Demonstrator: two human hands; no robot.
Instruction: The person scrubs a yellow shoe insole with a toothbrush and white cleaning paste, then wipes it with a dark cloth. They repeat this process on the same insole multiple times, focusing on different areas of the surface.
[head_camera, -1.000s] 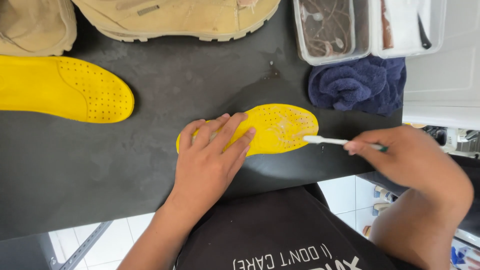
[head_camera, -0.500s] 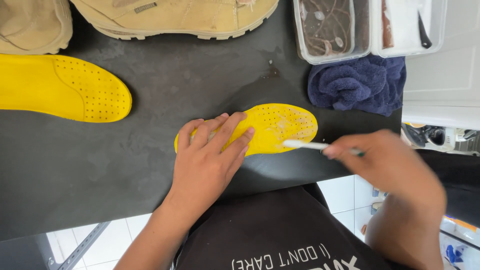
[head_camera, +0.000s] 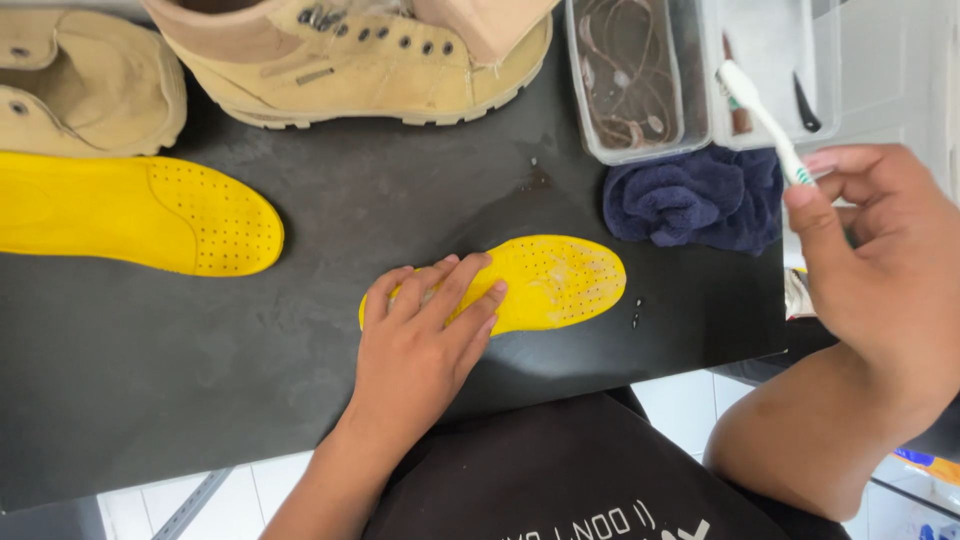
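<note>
A yellow perforated insole (head_camera: 555, 280) lies on the black tabletop (head_camera: 200, 350), with soapy foam on its toe end. My left hand (head_camera: 420, 345) presses flat on the insole's heel half, fingers spread. Over at the right, my right hand (head_camera: 880, 270) is raised off the table and grips a white toothbrush (head_camera: 760, 115) whose head points up toward the clear plastic containers.
A second yellow insole (head_camera: 140, 215) lies at the left. Two tan boots (head_camera: 360, 60) (head_camera: 85, 85) stand along the far edge. A dark blue cloth (head_camera: 700, 200) sits bunched below two clear plastic containers (head_camera: 635, 85) (head_camera: 775, 60). The table's near edge runs just past my left wrist.
My right hand has lifted the toothbrush off the insole's toe and swung it up and right toward the containers. The left hand stays on the insole.
</note>
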